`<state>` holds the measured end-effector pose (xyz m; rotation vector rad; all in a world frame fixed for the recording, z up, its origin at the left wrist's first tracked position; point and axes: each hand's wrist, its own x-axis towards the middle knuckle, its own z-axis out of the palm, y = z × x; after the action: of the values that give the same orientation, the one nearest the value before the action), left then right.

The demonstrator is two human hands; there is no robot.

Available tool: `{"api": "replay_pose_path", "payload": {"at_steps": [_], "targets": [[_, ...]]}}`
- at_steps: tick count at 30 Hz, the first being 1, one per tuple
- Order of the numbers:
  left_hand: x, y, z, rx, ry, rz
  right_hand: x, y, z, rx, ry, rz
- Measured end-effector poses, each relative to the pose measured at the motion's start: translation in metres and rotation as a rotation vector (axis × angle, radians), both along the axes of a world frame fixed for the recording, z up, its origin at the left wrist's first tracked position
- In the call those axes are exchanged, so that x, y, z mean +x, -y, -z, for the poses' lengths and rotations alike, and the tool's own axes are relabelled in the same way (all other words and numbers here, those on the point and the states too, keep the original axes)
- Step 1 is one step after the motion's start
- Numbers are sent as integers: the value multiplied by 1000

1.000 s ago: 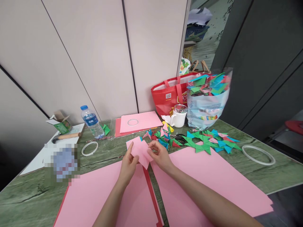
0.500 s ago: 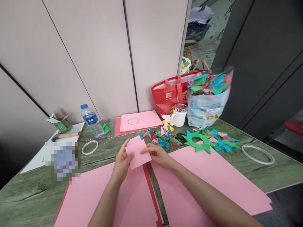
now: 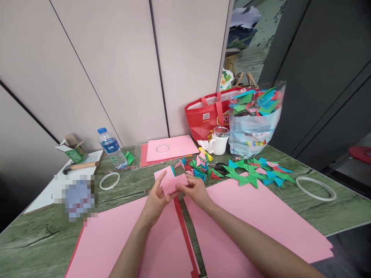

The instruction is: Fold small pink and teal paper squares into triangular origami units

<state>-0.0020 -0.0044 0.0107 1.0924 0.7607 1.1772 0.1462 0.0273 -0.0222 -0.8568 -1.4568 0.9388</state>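
A small pink square of paper [image 3: 174,183] is between my two hands, doubled over so that it looks like a low, wide strip. My left hand [image 3: 156,202] grips its left and lower side with thumb and fingers. At the right end, my right hand [image 3: 198,192] pinches the paper between thumb and fingers. Just behind it lie small pink paper squares [image 3: 162,173] with a blue edge showing, partly covered by my left hand. Large pink sheets [image 3: 116,235] lie beneath my forearms, with another pink pile [image 3: 243,216] on the right.
Folded paper pieces [image 3: 199,168] lie beyond my hands, near black scissors [image 3: 222,168] and a pointed paper ring [image 3: 246,175]. A white mug [image 3: 219,142], a filled plastic bag [image 3: 255,123] and a red bag [image 3: 203,119] stand behind. Tape rolls [image 3: 109,180] and a water bottle [image 3: 111,148] are also out.
The pink square was held up flat; now it is folded over into a narrower shape. My left hand's thumb has moved down to its lower edge, and the squares behind show more.
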Motion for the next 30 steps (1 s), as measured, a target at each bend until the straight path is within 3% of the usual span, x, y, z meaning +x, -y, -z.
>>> {"api": "replay_pose_path", "payload": {"at_steps": [5,11,15,21,30], "targets": [[5,0,3,1,-133,-196,-1,6,-8,-34,1,-14],[6,-1,8,-11,-190,-292,-5,9,-5,-139,-73,-32],[6,-2,8,-32,-227,-289,-3,4,0,-164,-176,-75],[6,-3,7,-49,-184,-199,3,-3,2,-104,-18,-9],[3,-3,10,-57,-185,-179,2,-3,4,-123,-18,-8]]}}
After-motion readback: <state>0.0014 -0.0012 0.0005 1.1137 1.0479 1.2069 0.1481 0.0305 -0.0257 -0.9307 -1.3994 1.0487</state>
